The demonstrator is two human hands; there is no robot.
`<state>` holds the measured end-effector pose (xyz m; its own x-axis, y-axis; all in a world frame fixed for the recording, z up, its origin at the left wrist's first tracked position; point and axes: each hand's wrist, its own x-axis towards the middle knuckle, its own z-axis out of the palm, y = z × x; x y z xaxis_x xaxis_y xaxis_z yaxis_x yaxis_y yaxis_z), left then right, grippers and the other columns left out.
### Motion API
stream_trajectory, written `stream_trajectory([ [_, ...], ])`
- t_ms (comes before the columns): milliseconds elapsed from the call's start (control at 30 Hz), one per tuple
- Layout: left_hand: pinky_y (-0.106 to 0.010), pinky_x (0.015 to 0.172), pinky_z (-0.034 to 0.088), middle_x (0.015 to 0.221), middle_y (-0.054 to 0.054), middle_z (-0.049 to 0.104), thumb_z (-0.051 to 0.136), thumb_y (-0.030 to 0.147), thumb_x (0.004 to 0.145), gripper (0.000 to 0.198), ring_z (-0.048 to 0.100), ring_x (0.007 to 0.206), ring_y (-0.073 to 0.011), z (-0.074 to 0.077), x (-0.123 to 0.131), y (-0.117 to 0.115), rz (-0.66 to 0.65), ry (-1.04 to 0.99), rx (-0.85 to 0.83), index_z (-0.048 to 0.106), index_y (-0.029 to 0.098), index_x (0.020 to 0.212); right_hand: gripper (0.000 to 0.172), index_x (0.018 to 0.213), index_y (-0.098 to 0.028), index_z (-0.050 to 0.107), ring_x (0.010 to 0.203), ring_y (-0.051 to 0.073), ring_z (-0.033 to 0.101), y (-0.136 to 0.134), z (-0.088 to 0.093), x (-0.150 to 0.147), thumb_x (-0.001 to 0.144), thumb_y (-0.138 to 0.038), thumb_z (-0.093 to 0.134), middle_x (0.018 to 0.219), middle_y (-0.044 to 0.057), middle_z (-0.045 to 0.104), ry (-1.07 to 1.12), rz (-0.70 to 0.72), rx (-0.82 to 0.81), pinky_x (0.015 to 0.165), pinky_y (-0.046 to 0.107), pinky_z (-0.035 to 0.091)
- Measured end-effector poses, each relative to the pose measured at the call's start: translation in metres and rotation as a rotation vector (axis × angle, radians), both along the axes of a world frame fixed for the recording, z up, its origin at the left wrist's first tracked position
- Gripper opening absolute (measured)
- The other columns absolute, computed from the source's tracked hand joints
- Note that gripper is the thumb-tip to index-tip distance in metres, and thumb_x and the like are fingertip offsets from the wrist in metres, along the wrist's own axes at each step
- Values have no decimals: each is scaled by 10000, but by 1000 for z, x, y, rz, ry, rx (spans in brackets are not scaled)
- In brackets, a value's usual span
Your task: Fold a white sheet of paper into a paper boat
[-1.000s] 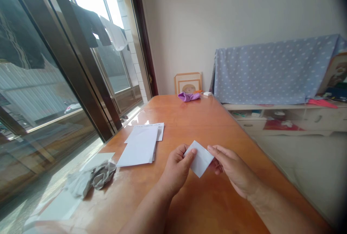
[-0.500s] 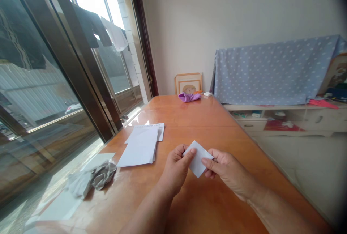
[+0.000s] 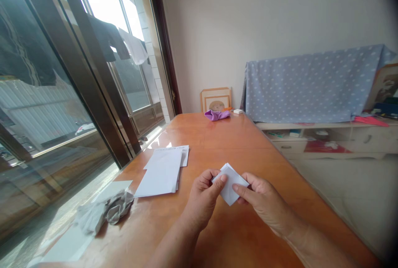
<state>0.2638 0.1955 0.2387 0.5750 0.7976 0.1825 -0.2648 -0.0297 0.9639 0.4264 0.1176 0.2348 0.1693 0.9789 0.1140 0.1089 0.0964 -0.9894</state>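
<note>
"What are the hands up to?"

"Both are on a folded white paper (image 3: 230, 183), held up just above the orange wooden table (image 3: 236, 139), toward the near side and right of the stack."

"Fingers?"

"Closed on it, both sets. The left hand (image 3: 203, 204) has its thumb pressed on the paper's left corner, its fingers curled behind. The right hand (image 3: 264, 204) pinches the right side between thumb and fingers. The hands sit close together, with only the paper between them."

"Is the paper touching the table?"

"No, it's off the surface, tilted, with one corner pointing down."

"What's nearest?"

"A stack of white paper sheets (image 3: 160, 172) lies flat just left of the hands, with another sheet (image 3: 172, 154) showing from under its far edge. Further left and nearer, a crumpled gray cloth (image 3: 105, 210) lies by the table's edge."

"And at the far end?"

"A purple cloth (image 3: 217, 115) is bunched up there, beside a small white box (image 3: 238, 111) — and a picture frame (image 3: 216, 100) leans against the wall behind them."

"Anything off to the sides?"

"On the left, a glass sliding door (image 3: 74, 94) with dark clothes (image 3: 107, 40) hanging beyond it. On the right, a low white cabinet (image 3: 326, 139) under a blue polka-dot cloth (image 3: 311, 85) — nobody else's hands in view."
</note>
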Motion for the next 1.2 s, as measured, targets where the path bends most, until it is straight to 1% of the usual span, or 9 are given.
stream_trajectory([
  [267, -282, 702, 422, 789, -20, 610, 643, 452, 920, 280, 527, 724, -154, -6, 2, 2, 55, 17, 16, 615, 174, 899, 248, 886, -194, 633, 733, 170, 576, 2, -4, -1, 917, -438, 600, 788, -6, 635, -80, -24, 6, 678, 283, 463],
  [400, -312, 832, 431, 1140, -72, 615, 745, 376, 844, 341, 553, 1010, -227, -8, 2, -3, 311, 81, 209, 635, 244, 1138, 252, 843, -207, 626, 709, 173, 556, 3, -8, 1, 917, -443, 580, 769, -7, 642, -173, -158, 35, 638, 280, 424],
  [467, -303, 811, 419, 1174, -76, 599, 766, 326, 821, 338, 528, 1063, -246, -9, 2, -9, 411, 163, 339, 649, 266, 1132, 256, 794, -216, 599, 685, 170, 531, 5, -11, 3, 914, -442, 580, 729, -16, 611, -245, -260, 46, 622, 279, 405],
  [600, -274, 627, 382, 1138, -85, 606, 741, 276, 825, 354, 532, 977, -250, -12, 4, -22, 299, 199, 413, 651, 286, 1167, 261, 756, -232, 555, 637, 163, 483, 4, -11, 2, 918, -436, 580, 669, -29, 536, -330, -360, 91, 585, 275, 382],
  [733, -286, 740, 422, 1109, -73, 630, 735, 248, 831, 364, 553, 959, -230, -14, 12, -25, 189, 180, 394, 641, 265, 1183, 218, 893, -240, 602, 770, 196, 584, -3, -2, -6, 948, -446, 559, 824, 9, 644, -299, -188, 187, 703, 288, 457],
  [867, -307, 851, 431, 1033, -61, 646, 658, 329, 914, 198, 567, 942, -204, -13, 16, -17, 83, 79, 218, 634, 207, 1068, 211, 943, -248, 625, 912, 216, 618, -9, 7, -12, 975, -431, 527, 964, 31, 688, -318, -74, 266, 820, 304, 467],
  [967, -294, 820, 432, 974, -46, 638, 623, 360, 935, 184, 557, 879, -174, -14, 14, -9, 76, -11, 12, 619, 189, 1002, 227, 920, -243, 639, 830, 197, 598, -10, 7, -12, 987, -414, 505, 884, 19, 672, -337, -76, 260, 756, 292, 457],
  [1100, -262, 741, 414, 883, -25, 614, 652, 334, 896, 168, 525, 786, -137, -17, 12, -1, 79, -102, -203, 613, 176, 936, 269, 816, -234, 599, 666, 169, 508, -7, 0, -7, 972, -438, 521, 723, -1, 577, -329, -272, 240, 623, 288, 409],
  [1200, -249, 707, 409, 880, -23, 609, 706, 319, 842, 185, 530, 782, -132, -17, 12, 1, 42, -167, -321, 612, 172, 904, 251, 1016, -239, 602, 801, 199, 586, -2, -5, -1, 927, -474, 593, 912, 32, 650, -217, -388, 208, 723, 304, 462],
])
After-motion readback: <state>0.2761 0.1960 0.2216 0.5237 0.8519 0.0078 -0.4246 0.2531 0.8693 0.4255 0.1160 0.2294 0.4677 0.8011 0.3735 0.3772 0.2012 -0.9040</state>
